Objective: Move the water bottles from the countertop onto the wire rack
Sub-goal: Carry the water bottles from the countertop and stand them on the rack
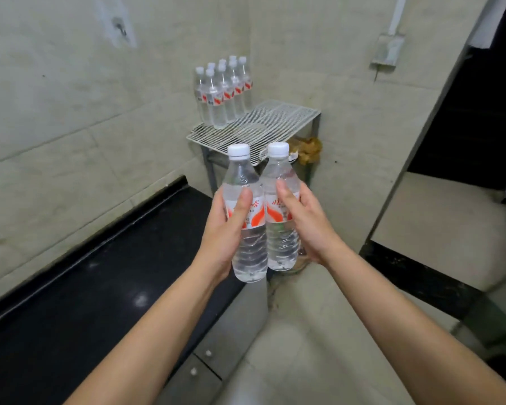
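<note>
At the centre of the frame, the left hand (227, 229) and right hand (306, 220) are each gripping one upright water bottle (247, 217), touching, below the wire rack (254, 131).

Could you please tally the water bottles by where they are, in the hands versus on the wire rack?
Held bottles, left hand and right hand: 2
Racked bottles on the wire rack: 8 by visible caps
Total: 10

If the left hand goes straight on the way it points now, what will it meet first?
Probably the front edge of the wire rack, reached first by the water bottle that the left hand holds; depth is hard to judge.
</note>
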{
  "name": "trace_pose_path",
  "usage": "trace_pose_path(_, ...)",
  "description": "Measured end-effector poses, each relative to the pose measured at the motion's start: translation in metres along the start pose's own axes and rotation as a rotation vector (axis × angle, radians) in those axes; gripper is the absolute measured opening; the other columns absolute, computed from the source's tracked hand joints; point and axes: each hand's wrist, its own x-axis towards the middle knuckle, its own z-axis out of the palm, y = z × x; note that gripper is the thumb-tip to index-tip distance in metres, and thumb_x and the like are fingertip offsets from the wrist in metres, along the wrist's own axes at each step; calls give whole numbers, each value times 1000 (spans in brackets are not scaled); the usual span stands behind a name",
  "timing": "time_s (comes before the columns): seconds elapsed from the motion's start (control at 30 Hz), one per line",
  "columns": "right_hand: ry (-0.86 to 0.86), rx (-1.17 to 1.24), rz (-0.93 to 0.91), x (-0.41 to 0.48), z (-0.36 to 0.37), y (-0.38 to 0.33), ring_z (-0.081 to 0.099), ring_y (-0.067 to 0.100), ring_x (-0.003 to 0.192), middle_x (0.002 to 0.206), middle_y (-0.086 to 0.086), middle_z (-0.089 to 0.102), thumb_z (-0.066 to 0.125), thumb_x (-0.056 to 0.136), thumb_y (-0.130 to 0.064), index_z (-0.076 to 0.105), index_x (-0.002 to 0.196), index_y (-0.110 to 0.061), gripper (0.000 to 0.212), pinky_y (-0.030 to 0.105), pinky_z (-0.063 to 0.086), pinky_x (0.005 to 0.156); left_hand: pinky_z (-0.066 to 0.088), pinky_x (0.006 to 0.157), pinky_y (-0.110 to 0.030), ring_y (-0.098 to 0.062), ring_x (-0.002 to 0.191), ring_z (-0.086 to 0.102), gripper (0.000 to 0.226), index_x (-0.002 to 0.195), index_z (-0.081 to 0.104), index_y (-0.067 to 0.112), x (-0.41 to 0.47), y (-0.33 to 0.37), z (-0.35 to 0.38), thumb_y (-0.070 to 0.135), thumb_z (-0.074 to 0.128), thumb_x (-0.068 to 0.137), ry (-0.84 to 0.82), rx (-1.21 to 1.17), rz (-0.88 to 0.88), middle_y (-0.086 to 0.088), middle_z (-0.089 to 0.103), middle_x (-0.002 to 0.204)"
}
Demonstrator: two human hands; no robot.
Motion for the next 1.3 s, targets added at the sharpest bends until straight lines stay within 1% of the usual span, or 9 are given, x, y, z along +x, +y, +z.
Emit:
trace_pose_path(0.13,28,47,-21,35,-40,-18,71,25,115,123,6,74,66,95,-42,58,131,-21,42,51,53,105,56,98,-41,-17,110,72,66,129,62,18,45,8,30,60,75,80,-54,111,34,0,75,120)
trace_pose_path(0.23,23,57,-52,70,-59,-30,73,21,110,118,4,77,58,100,-33,59,129,-19,32,39,58,97,56,95,-37,-14,108,72,55,122,65,21,88,13,44,52,76,78,-75,172,77,4,76,115)
trace_pose_path(0.33,55,51,-85,122,-78,-39,73,22,111,121,7,76,59,96,-38,60,131,-16,41,38,59,95,57,95,-38,-15,109,72,56,123,63,21,146,15,59,49,78,78,-112,202,141,2,75,116)
trace_pose_path(0.5,81,31,-126,214,-95,-67,77,16,94,102,2,80,57,101,-31,63,124,-10,31,29,60,79,58,91,-31,-9,103,72,51,120,65,17,237,26,77,42,84,79,-31,269,242,4,76,112)
trace_pose_path(0.7,59,-71,-167,321,-111,-83,76,21,104,112,4,78,60,100,-34,64,125,-16,31,33,60,87,58,89,-23,-1,102,72,41,118,68,24,336,35,83,35,81,80,3,287,259,11,76,110)
trace_pose_path(0.9,-10,-144,-117,420,-125,-67,75,21,107,115,2,77,67,82,-60,64,123,-26,53,53,55,101,57,90,-29,-2,101,71,53,121,69,23,409,13,65,52,74,77,198,304,227,11,77,111)
trace_pose_path(1.07,-98,-154,-73,517,-140,-31,74,18,105,115,1,77,61,93,-53,63,128,-24,45,50,56,100,56,78,-20,-1,95,71,46,119,65,26,471,-24,43,50,69,80,400,309,190,11,75,107)
trace_pose_path(1.17,-206,-161,-44,572,-143,-13,73,15,108,119,-2,75,63,84,-66,60,132,-26,63,49,56,102,56,75,-22,-8,98,71,48,119,63,22,510,-41,33,49,70,81,530,321,153,4,74,110)
trace_pose_path(1.3,-322,-184,-29,640,-146,6,70,9,114,123,-11,74,64,81,-71,59,135,-33,66,47,52,107,55,71,-17,0,92,71,38,125,60,12,556,-53,31,28,69,92,657,358,119,6,72,106)
